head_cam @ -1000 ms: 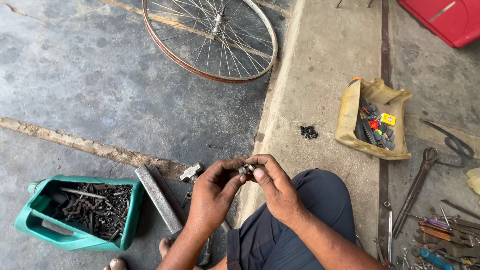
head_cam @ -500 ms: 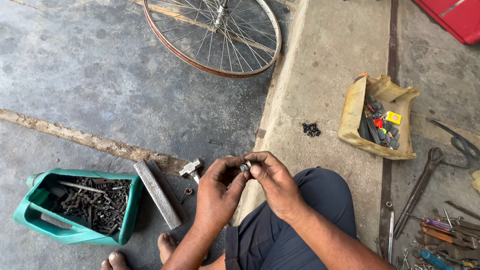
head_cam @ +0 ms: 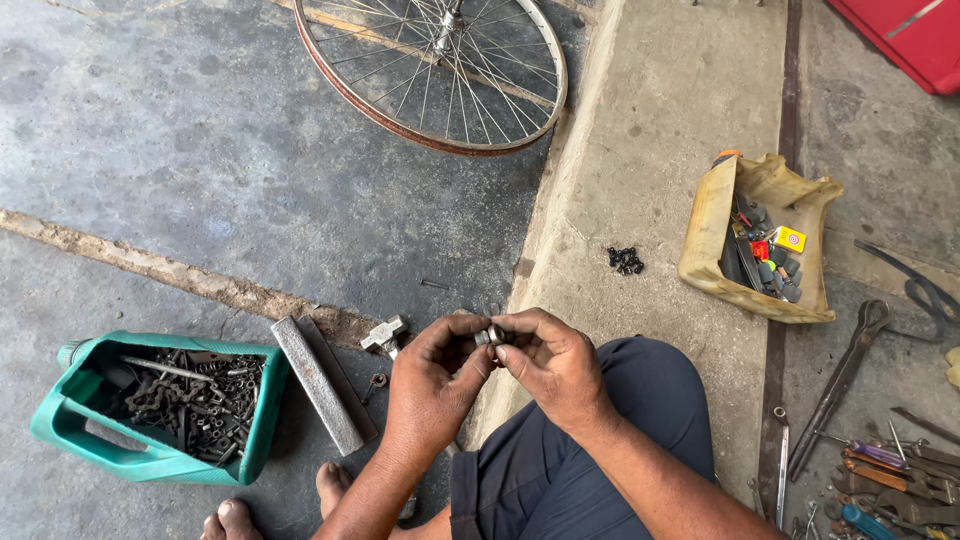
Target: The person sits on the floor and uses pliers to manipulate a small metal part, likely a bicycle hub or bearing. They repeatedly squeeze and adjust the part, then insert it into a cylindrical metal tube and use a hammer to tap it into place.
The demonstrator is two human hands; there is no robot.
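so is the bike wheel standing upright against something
No, the bicycle wheel lies flat on the concrete floor, well beyond the two hands that pinch a small metal part.

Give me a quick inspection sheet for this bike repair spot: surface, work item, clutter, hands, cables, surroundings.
Surface: stained concrete floor with a raised slab edge.
Job's things: small metal ring part, pinched between both hands.
Clutter: green cut-open jug of rusty bolts and chain; metal bar; hammer; yellow cut-open jug of small parts; hand tools at right.
Grippers: left hand and right hand, both gripping the part.
Cables: nothing seen.
Surroundings: spoked bicycle wheel lying flat; red object.
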